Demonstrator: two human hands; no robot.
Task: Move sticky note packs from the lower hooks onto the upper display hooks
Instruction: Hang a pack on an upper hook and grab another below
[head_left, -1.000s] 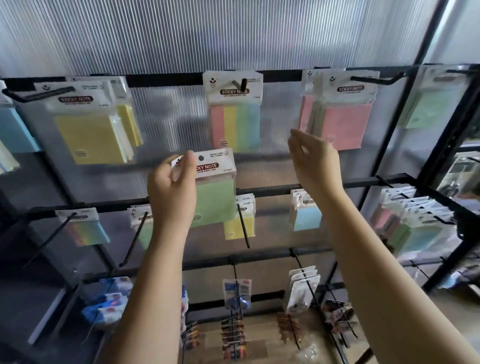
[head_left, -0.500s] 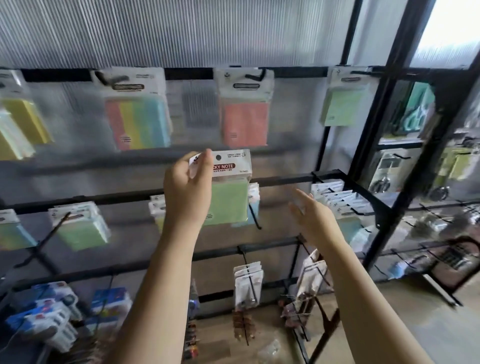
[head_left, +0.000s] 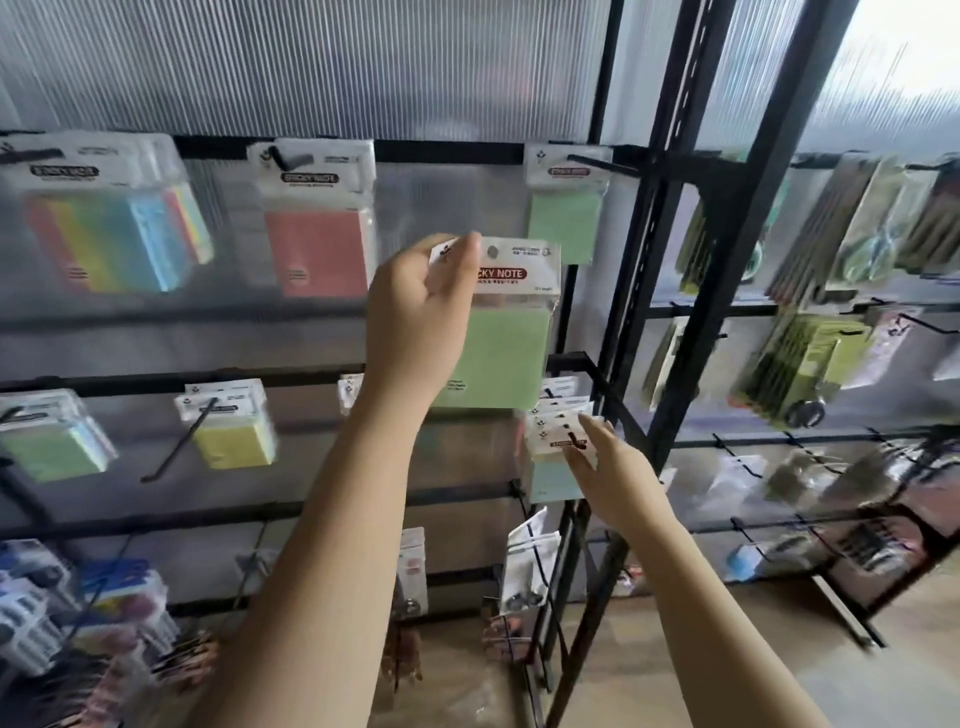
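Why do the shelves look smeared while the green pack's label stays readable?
Head view: motion blur smears the upper-row packs and the right-hand rack; the green pack held by the left hand stays fairly sharp; daylight blows out the top right corner; the wide lens tilts the black uprights.

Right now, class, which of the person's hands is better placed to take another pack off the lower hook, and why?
Probably the right hand: its straight fingers already reach the packs on the lower hook. The left hand is busy gripping a green pack.
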